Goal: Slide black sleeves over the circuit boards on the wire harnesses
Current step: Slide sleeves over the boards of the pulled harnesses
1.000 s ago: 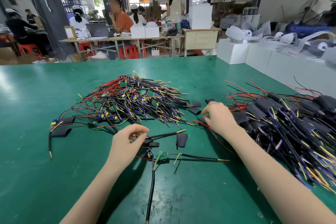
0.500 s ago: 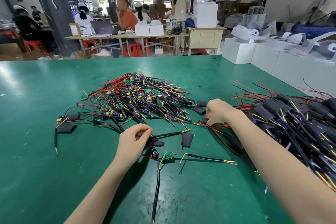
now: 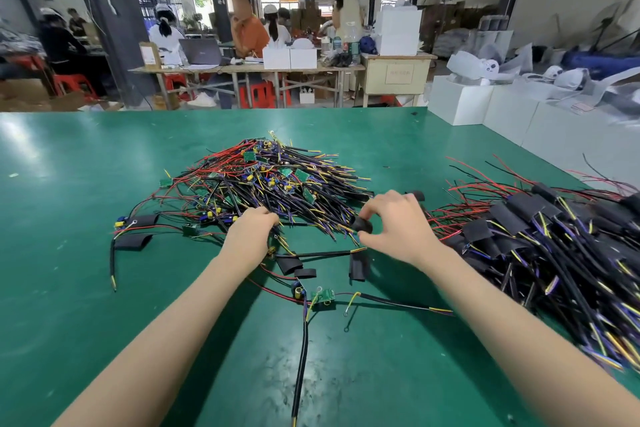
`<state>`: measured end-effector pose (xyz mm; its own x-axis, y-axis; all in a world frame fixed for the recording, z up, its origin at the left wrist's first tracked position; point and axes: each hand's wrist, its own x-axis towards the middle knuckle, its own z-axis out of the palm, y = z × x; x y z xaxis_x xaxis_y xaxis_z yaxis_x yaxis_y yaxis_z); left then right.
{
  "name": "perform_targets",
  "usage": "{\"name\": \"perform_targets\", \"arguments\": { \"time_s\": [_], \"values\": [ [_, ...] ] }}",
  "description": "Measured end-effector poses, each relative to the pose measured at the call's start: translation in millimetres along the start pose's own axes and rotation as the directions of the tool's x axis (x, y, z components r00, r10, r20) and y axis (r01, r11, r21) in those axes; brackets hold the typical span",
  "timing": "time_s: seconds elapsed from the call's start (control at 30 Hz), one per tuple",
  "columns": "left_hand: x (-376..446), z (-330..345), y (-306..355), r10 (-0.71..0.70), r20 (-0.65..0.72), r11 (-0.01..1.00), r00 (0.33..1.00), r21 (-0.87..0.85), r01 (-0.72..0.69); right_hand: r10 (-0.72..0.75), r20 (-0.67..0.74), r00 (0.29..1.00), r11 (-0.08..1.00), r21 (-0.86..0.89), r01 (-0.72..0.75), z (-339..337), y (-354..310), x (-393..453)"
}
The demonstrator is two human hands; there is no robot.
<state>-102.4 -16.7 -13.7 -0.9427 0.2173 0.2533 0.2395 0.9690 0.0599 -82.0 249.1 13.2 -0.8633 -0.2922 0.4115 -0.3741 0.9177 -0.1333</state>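
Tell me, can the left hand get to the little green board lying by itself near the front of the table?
Probably yes. The green board lies in the open just in front of the left hand, with only loose black sleeves between them.

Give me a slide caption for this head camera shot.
Right hand pinches a black sleeve; left hand reaches into the wire pile.

On the green desk, the right hand pinched a black sleeve beside the unsleeved harness pile. The left hand closed on wires at that pile's near edge. Sleeved harnesses lay right.
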Motion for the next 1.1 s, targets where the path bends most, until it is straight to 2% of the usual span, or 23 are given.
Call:
{"name": "perform_targets", "arguments": {
  "time_s": [0.07, 0.13, 0.17, 0.2, 0.27, 0.33, 0.4, 0.47, 0.57, 0.6, 0.63, 0.67, 0.73, 0.8, 0.87, 0.93, 1.1],
  "values": [
    [7, -2, -5, 0.087, 0.047, 0.985, 0.995, 0.147, -0.093, -0.024, -0.019, 1.000, 0.998, 0.054, 0.025, 0, -10, -12],
    [8, -4, -8, 0.143, 0.045, 0.970, 0.989, 0.193, -0.149, -0.035, -0.038, 0.999, 0.994, 0.104, 0.039, 0, -19, -23],
    [7, -6, -10, 0.158, -0.028, 0.977, 0.987, 0.146, -0.153, -0.043, -0.057, 0.997, 0.991, 0.124, 0.050, 0, -24, -27],
    [6, -9, -12, 0.141, -0.161, 0.990, 0.977, 0.029, -0.138, -0.052, -0.073, 0.996, 0.988, 0.141, 0.062, 1, -27, -32],
    [3, -24, -13, -0.020, -0.422, 0.963, 0.906, -0.250, -0.095, -0.056, -0.092, 0.994, 0.983, 0.171, 0.071, 1, -31, -40],
    [7, -50, -13, -0.232, -0.527, 0.891, 0.818, -0.452, -0.038, -0.044, -0.099, 0.994, 0.978, 0.199, 0.064, 0, -32, -45],
    [10, -83, -12, -0.328, -0.590, 0.833, 0.738, -0.549, -0.068, -0.007, -0.088, 0.996, 0.972, 0.233, 0.027, 2, -32, -50],
    [9, -118, -8, -0.257, -0.728, 0.876, 0.636, -0.453, -0.165, 0.037, -0.077, 0.996, 0.960, 0.278, -0.014, 5, -31, -54],
    [-2, -160, 9, -0.012, -0.903, 0.960, 0.428, -0.131, -0.249, 0.076, -0.066, 0.995, 0.935, 0.350, -0.048, 5, -30, -59],
    [-6, -165, 18, 0.066, -0.911, 0.957, 0.408, -0.059, -0.286, 0.088, -0.068, 0.994, 0.928, 0.369, -0.056, 4, -29, -59],
    [-9, -165, 26, 0.143, -0.886, 0.940, 0.441, -0.018, -0.341, 0.099, -0.075, 0.992, 0.921, 0.384, -0.063, 3, -28, -60],
    [-14, -159, 35, 0.217, -0.828, 0.914, 0.516, -0.012, -0.405, 0.110, -0.086, 0.990, 0.915, 0.397, -0.068, 1, -26, -61],
    [-24, -131, 49, 0.336, -0.618, 0.861, 0.711, -0.104, -0.497, 0.134, -0.111, 0.985, 0.902, 0.425, -0.075, -2, -22, -63],
    [-36, -92, 58, 0.389, -0.399, 0.832, 0.830, -0.236, -0.503, 0.158, -0.120, 0.980, 0.887, 0.453, -0.088, -3, -17, -65],
    [-46, -53, 62, 0.376, -0.278, 0.822, 0.884, -0.341, -0.457, 0.173, -0.104, 0.979, 0.888, 0.448, -0.109, -4, -12, -67],
    [-54, -28, 66, 0.323, -0.222, 0.808, 0.920, -0.440, -0.390, 0.154, -0.076, 0.985, 0.888, 0.448, -0.104, -6, -9, -68],
    [-64, -10, 72, 0.243, -0.190, 0.768, 0.951, -0.561, -0.309, 0.026, -0.039, 0.999, 0.883, 0.469, -0.005, -10, -14, -69]
  ]
}}
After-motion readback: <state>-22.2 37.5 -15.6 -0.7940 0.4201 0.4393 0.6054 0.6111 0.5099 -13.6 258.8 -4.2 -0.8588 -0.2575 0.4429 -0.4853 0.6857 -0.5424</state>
